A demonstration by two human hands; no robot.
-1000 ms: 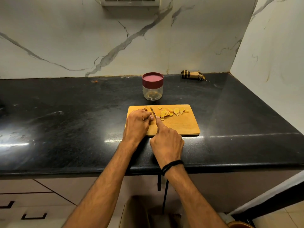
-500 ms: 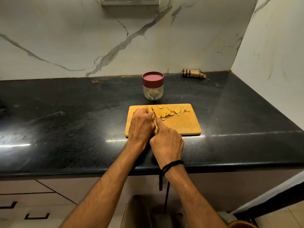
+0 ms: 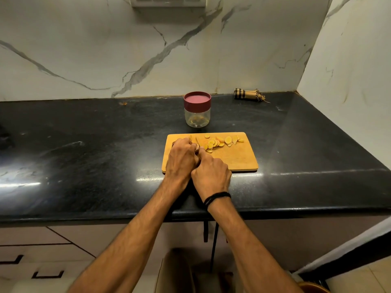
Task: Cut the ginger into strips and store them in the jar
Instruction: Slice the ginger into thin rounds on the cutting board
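A wooden cutting board (image 3: 237, 159) lies on the black counter. Yellow ginger slices (image 3: 220, 142) are spread along its far edge. My left hand (image 3: 179, 159) has its fingers curled down over a ginger piece at the board's far left; the piece itself is mostly hidden. My right hand (image 3: 211, 174) grips a small knife (image 3: 197, 142), forefinger along its back, blade pointing away just right of my left fingers. Behind the board stands a clear jar (image 3: 197, 118) with a dark red lid (image 3: 197, 101) on it.
The black counter (image 3: 84, 157) runs left and right, with marble walls behind and on the right. A rolled checked cloth (image 3: 248, 95) lies at the back right corner. Drawers (image 3: 31, 261) sit below the counter's front edge.
Both hands have drawn closer together and now touch. The blade sits nearer my left fingers. The view shifted slightly.
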